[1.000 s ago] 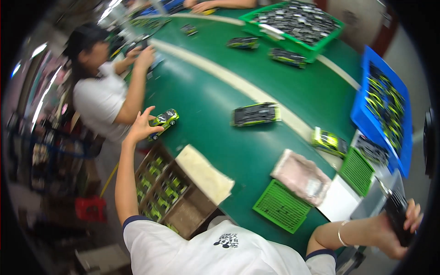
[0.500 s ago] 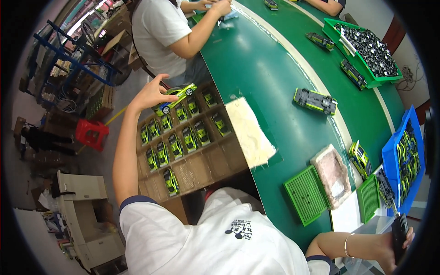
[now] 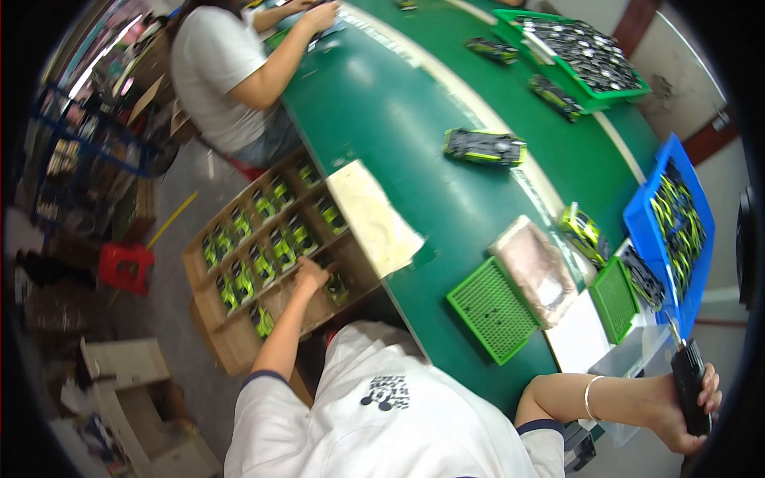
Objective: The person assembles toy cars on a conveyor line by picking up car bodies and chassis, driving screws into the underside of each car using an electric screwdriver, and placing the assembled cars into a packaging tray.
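My left hand reaches down into a compartmented cardboard box beside the table. Its fingers are curled on a green and black toy car, held low in a near-right cell. Several more such cars fill the other cells. My right hand is out at the far right, below the table's edge, gripping a black power screwdriver upright. Another toy car lies on the green table, far from both hands.
Two green grid trays, a pinkish bag and a small car lie near me. A blue bin holds parts at right, a green bin beyond. A seated co-worker works at the far left; a red stool stands on the floor.
My left hand has carried the toy car from up near the table's edge down into the cardboard box. My right hand has kept hold of the screwdriver at the right.
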### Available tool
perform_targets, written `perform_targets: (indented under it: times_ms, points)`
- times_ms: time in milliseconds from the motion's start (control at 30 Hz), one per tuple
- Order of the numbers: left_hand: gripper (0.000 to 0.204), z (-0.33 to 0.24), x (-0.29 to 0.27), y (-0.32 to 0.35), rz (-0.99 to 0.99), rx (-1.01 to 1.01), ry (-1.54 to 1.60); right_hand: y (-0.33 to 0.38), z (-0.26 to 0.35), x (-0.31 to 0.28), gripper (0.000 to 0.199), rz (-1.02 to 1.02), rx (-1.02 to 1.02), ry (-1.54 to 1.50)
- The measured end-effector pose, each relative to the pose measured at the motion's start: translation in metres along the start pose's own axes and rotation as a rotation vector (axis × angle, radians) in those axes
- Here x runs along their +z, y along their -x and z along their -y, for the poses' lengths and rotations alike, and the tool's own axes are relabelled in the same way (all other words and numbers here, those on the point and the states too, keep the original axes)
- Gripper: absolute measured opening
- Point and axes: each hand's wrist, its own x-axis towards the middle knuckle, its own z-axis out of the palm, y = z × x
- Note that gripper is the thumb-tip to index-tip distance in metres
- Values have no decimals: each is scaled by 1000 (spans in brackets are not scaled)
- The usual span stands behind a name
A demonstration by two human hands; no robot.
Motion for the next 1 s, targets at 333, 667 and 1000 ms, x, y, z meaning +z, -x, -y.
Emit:
perform_targets:
  times_ms: [333,667,1000]
  points:
    - [29,-290,-140,78,-585,1496,45,13,3,1,49,-44,-39,101]
    - [43,-582,-6,68,-367,2004,-494,20,-7,19,48,-33,-56,103]
    - [37,-464,-33,182,-61,2359,-317,21,-16,21,58,-15,12,27]
